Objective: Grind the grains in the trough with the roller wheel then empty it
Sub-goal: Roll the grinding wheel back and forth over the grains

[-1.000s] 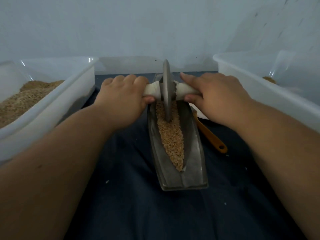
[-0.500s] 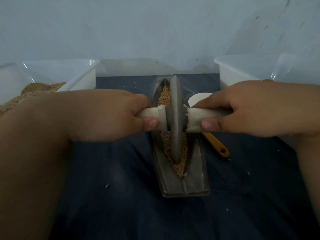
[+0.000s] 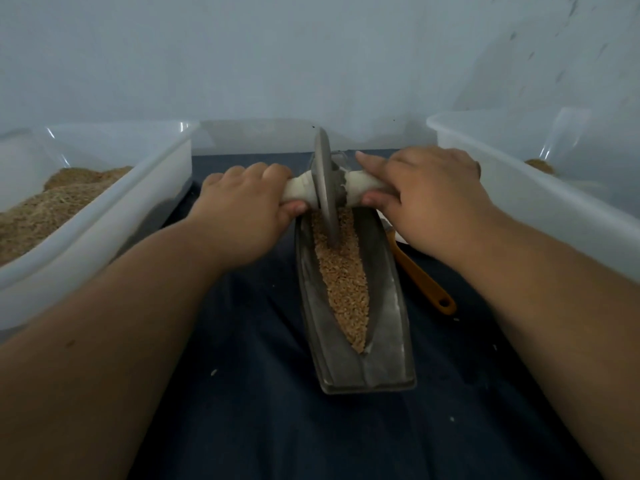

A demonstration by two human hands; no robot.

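Dark blue cloth point(image 3: 259, 427) lies under both arms; a bare wall point(image 3: 311, 64) rises beyond the hands. A clear tub point(image 3: 104, 230) of meal sits outside the left hand point(image 3: 242, 216), a second tub point(image 3: 519, 188) outside the right hand point(image 3: 433, 199). Each hand curls round a white handle of the roller wheel point(image 3: 325, 181). Half a second back the wheel stood at the near end of the trough point(image 3: 388, 341); now it is at the far end, grains point(image 3: 346, 289) bared between the forearms. The right hand covers the head of an orange-handled tool point(image 3: 422, 282).
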